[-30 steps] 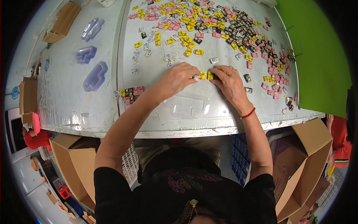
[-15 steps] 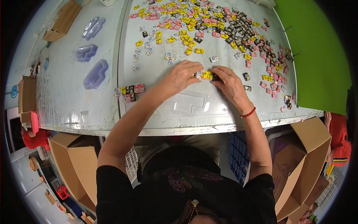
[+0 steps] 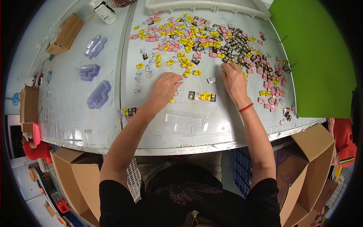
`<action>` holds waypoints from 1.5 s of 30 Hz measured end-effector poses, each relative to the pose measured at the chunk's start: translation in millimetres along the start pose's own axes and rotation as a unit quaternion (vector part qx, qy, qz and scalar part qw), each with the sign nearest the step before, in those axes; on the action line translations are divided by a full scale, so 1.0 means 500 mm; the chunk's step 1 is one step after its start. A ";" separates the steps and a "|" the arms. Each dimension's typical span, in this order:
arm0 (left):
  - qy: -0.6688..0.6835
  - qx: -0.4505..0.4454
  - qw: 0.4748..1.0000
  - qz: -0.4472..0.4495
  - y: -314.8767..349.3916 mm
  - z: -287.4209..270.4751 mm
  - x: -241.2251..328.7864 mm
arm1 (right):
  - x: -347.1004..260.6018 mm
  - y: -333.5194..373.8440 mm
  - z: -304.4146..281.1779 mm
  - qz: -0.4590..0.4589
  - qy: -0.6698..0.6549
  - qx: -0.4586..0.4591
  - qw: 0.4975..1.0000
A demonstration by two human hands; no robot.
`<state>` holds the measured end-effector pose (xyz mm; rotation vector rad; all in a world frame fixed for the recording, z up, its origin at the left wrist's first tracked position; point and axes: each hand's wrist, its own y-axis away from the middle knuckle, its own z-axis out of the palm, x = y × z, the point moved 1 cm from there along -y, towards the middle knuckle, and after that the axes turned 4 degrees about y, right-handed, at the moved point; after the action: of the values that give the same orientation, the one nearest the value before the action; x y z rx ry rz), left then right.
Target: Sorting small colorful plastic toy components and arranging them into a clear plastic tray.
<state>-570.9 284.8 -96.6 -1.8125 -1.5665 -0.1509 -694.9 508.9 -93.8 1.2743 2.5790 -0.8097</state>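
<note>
Clock set on the short row of small boxes (image 3: 203, 97), twelve pointing away from the person. Row lies on the bare tabletop — black, pale, two yellow, black, side by side, untouched by either hand.

Step in hand, as judged: boxes being gathered into rows. Next move would call for a thumb-and-finger pinch on one loose box, then a square set-down.

Left hand (image 3: 165, 87) at ten o'clock, palm down, fingers bent, thumb near the fingertips; a yellow box (image 3: 172, 100) shows under its edge — whether gripped, cannot tell. Right hand (image 3: 235, 81) at two, wrist high, fingers reaching toward the scattered pile (image 3: 211, 39) at twelve; thumb and fingers partly parted, no box visible between them.

Loose silver box (image 3: 211, 80) near one o'clock; clear tray (image 3: 184, 123) at seven.
</note>
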 end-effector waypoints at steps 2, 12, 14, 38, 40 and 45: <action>0.001 0.010 1.000 0.000 -0.018 0.008 -0.009 | 0.005 -0.035 0.017 -0.010 0.010 0.010 1.000; -0.082 0.012 0.996 -0.023 -0.165 0.093 -0.009 | -0.009 -0.093 0.078 -0.081 0.172 -0.005 0.982; -0.095 0.016 0.995 -0.028 -0.157 0.102 -0.015 | -0.007 -0.089 0.074 -0.068 0.161 -0.026 0.984; 0.101 -0.143 0.985 0.005 -0.070 -0.032 0.060 | -0.026 0.056 -0.086 0.030 -0.063 -0.045 0.997; 0.092 -0.157 0.983 0.029 0.002 -0.035 0.056 | -0.040 0.102 -0.099 0.061 -0.084 -0.079 0.991; 0.070 -0.165 0.982 0.057 0.019 -0.021 0.055 | -0.056 0.165 -0.074 0.074 -0.016 -0.062 0.995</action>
<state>-551.4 300.9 -78.8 -2.0901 -1.3964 -0.4974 -609.9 549.9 -85.8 1.3828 2.4335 -0.6271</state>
